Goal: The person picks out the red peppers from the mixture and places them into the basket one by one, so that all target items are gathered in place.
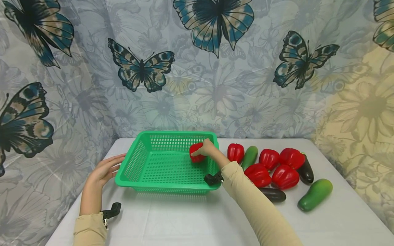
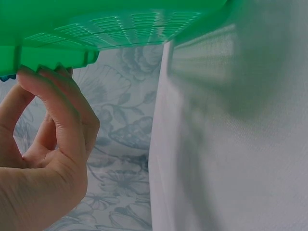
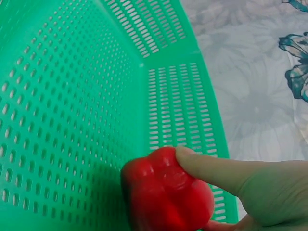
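A red bell pepper [image 1: 197, 152] is held in my right hand [image 1: 208, 148], inside the right end of the green perforated basket [image 1: 167, 187]. In the right wrist view the thumb lies along the pepper [image 3: 166, 192]; the other fingers are mostly hidden behind it. My left hand [image 1: 104, 171] is at the basket's left side, fingers reaching toward the rim. The left wrist view shows the fingertips of this hand [image 2: 62, 125] touching the basket's rim from outside, the fingers gently bent. Apart from the held pepper, the basket's floor is bare.
Right of the basket lie several red bell peppers [image 1: 285, 176], a cucumber [image 1: 250, 157], two dark eggplants [image 1: 305, 171] and a green, mango-like fruit [image 1: 315, 194]. They sit on a white-covered table [image 1: 172, 218]. A butterfly-print cloth [image 1: 197, 102] hangs behind it.
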Action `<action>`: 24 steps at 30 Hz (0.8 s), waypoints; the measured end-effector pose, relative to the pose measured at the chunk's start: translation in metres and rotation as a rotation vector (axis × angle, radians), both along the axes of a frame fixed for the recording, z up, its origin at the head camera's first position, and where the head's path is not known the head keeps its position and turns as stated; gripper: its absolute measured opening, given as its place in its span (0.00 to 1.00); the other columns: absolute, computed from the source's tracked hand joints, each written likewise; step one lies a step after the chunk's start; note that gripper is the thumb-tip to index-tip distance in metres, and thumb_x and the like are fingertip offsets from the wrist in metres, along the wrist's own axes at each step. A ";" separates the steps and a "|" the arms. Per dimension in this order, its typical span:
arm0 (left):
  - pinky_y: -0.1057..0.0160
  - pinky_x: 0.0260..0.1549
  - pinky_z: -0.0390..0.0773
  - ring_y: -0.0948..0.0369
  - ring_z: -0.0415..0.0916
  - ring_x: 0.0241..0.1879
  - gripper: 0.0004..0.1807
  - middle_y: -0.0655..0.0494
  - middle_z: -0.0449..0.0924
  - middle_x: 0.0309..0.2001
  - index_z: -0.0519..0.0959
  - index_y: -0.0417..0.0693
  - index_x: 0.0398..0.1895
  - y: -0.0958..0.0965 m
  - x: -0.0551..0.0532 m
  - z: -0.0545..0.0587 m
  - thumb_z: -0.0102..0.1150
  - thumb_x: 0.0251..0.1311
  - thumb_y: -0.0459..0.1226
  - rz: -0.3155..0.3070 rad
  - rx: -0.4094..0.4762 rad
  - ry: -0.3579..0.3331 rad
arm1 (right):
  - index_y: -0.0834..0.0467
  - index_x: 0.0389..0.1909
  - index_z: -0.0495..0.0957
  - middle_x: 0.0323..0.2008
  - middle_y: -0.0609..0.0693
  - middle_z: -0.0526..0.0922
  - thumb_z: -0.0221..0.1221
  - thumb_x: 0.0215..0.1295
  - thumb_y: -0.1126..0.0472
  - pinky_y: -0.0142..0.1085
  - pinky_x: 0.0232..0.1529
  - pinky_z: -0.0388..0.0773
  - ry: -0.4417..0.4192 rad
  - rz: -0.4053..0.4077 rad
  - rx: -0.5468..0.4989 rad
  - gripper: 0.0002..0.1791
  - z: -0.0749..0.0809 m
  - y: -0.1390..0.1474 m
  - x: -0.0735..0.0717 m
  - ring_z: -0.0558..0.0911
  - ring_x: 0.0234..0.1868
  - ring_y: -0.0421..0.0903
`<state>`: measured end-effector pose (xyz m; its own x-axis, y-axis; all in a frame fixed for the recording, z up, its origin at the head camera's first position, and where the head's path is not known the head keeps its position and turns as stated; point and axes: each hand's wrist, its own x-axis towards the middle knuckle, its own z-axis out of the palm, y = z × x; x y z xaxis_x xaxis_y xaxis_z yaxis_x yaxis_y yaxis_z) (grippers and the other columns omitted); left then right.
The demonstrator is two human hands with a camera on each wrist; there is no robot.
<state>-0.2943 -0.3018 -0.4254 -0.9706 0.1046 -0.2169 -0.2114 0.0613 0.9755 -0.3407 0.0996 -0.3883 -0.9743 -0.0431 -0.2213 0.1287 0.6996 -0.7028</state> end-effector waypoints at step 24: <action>0.68 0.43 0.80 0.73 0.80 0.43 0.08 0.78 0.82 0.40 0.84 0.69 0.43 0.000 0.001 0.001 0.60 0.67 0.42 0.000 0.026 0.002 | 0.72 0.75 0.34 0.76 0.66 0.46 0.71 0.55 0.55 0.48 0.71 0.64 -0.063 0.010 0.076 0.63 0.001 -0.004 0.001 0.58 0.75 0.59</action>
